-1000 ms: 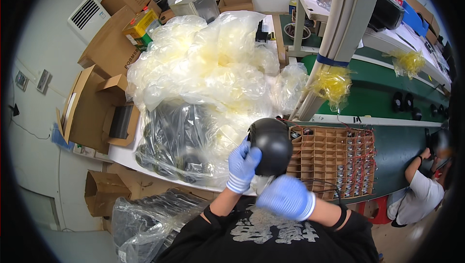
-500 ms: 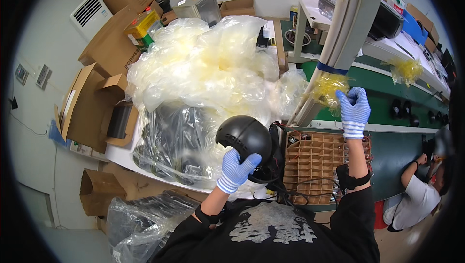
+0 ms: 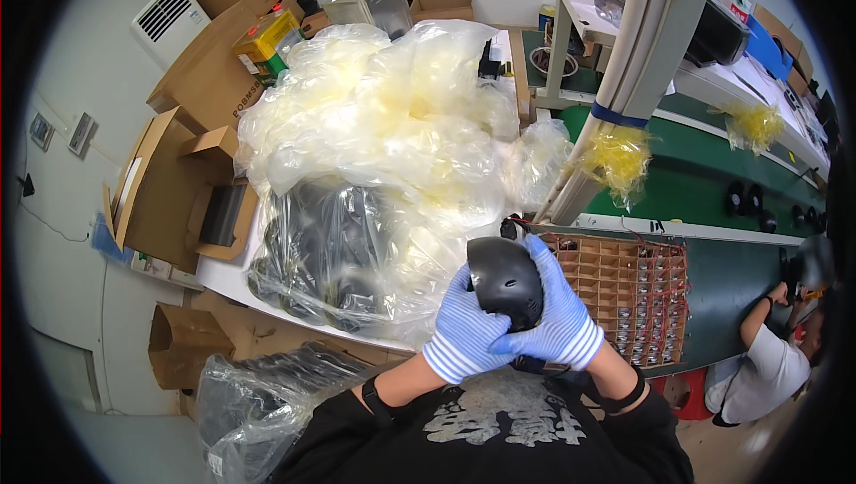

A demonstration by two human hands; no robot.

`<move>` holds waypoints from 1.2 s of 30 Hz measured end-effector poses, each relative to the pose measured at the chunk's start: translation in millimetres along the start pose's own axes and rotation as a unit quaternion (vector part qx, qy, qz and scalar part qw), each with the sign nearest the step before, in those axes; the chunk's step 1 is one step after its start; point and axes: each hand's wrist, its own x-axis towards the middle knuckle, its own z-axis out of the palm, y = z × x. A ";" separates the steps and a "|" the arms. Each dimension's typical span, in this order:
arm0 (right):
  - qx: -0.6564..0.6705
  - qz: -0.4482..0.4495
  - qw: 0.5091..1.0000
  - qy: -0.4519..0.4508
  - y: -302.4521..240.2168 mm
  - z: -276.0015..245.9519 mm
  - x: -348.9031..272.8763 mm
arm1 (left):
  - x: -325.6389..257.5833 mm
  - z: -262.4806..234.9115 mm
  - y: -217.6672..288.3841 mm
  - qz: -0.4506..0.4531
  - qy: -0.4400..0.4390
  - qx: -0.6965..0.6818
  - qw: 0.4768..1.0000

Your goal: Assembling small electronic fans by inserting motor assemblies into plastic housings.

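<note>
A black, rounded plastic shell (image 3: 505, 277) with a small slot in its side is held close in front of my body. My left hand (image 3: 465, 334), in a blue-and-white striped glove, grips it from the left and below. In the same kind of glove, my right hand (image 3: 560, 316) is closed round its right side, the thumbs meeting under it. Whether anything small is between the right fingers and the shell is hidden. A bunch of thin yellow plastic strips (image 3: 617, 161) hangs on the post (image 3: 626, 65), beyond my right hand.
Clear plastic bags (image 3: 383, 118) heap over the white table, one (image 3: 330, 248) covering dark rounded parts. A cardboard divider box (image 3: 593, 279) with small wired parts lies at right, beside a green conveyor (image 3: 695, 181). Open cartons (image 3: 169, 199) stand left. A seated person (image 3: 767, 350) works at far right.
My right hand has come away from the yellow strips, down and left, onto the black shell. The shell has been turned and brought slightly right and nearer, now between both hands.
</note>
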 end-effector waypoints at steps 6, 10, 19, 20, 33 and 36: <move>0.513 0.070 0.849 0.108 56.0 -9.0 -26.3 | 0.4 -3.5 -0.7 0.286 -0.162 0.408 0.852; 0.733 0.110 0.668 0.061 116.7 -23.5 -78.6 | 5.2 -0.3 -10.3 0.297 -0.144 0.363 0.871; 0.772 0.203 0.495 0.343 199.9 -78.6 -89.7 | 7.1 -3.7 -41.1 0.234 -0.159 0.340 0.897; 0.771 0.188 0.486 0.367 215.8 -99.0 -88.4 | 8.0 -3.4 -43.3 0.218 -0.157 0.342 0.900; 0.565 0.201 0.515 0.613 361.6 -322.3 -72.0 | 44.7 25.8 -36.4 0.188 -0.174 0.325 0.910; 0.527 0.217 0.473 0.672 360.2 -316.5 -65.5 | 50.9 30.8 -34.2 0.209 -0.170 0.313 0.911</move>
